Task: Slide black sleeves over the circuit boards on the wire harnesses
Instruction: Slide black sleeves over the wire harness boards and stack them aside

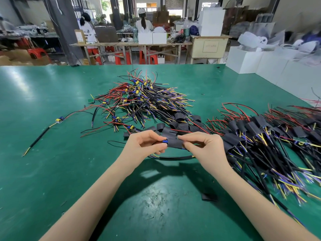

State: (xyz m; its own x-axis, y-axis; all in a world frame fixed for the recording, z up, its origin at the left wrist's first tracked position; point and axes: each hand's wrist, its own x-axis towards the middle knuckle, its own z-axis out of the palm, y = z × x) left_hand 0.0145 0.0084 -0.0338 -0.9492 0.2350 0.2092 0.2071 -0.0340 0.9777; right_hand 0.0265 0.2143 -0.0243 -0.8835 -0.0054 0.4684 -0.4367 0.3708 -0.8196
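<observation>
Black sleeve (174, 142) is sitting between the two hands, just above the green table (43, 153), in the single head view. Left hand (145, 144) is pinching the circuit board (165, 141) by its blue and yellow parts, at the sleeve's left mouth. Right hand (201, 145) is pinching the sleeve's right end, thumb and forefinger curled round it. Hands are close together, joined only through board and sleeve. Board is looking partly in, blue part still showing.

Risks, as judged: the board's tall parts may be catching on the sleeve's edge, bunching it; a hard pull could be straining the thin wires at the board. The black cable (173, 157) looping below the hands could be snagging on the loose sleeves (180, 126) just behind.

Unsleeved pile (139, 98) is lying well beyond the hands; finished harnesses (260, 136) are lying to the right, near the right hand.
</observation>
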